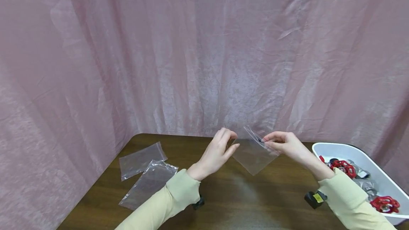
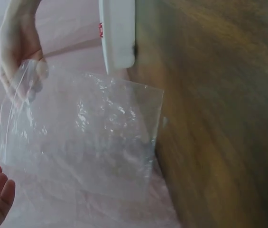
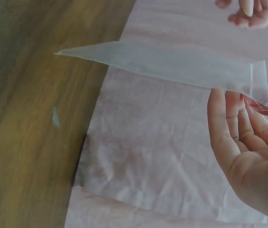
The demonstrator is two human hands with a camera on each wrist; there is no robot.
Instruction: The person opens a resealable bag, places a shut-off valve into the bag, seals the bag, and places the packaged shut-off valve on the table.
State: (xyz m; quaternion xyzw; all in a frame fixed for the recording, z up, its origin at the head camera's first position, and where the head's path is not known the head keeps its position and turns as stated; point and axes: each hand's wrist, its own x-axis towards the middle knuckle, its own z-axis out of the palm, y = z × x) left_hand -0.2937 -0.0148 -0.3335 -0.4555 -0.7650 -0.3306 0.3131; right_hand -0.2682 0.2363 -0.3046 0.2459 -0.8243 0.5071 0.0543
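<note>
A clear plastic zip bag (image 1: 254,160) hangs in the air above the table, its corner pointing down. My right hand (image 1: 285,144) pinches it by the mouth edge between thumb and fingers, as the right wrist view shows the strip end of the bag (image 3: 190,66) at the fingertips. The bag looks flat, with nothing inside. On its other side, my left hand (image 1: 215,152) is raised with thumb and fingers bent loosely apart. In the left wrist view those fingers (image 2: 2,197) stand just off the bag's near corner, with nothing in them.
Two more clear bags, one behind (image 1: 140,160) and one nearer (image 1: 148,185), overlap at the table's left. A white bin (image 1: 332,147) on the right holds red valve handwheels (image 1: 385,204) and bagged parts. A pink curtain (image 1: 204,63) rises behind the brown table (image 1: 239,201).
</note>
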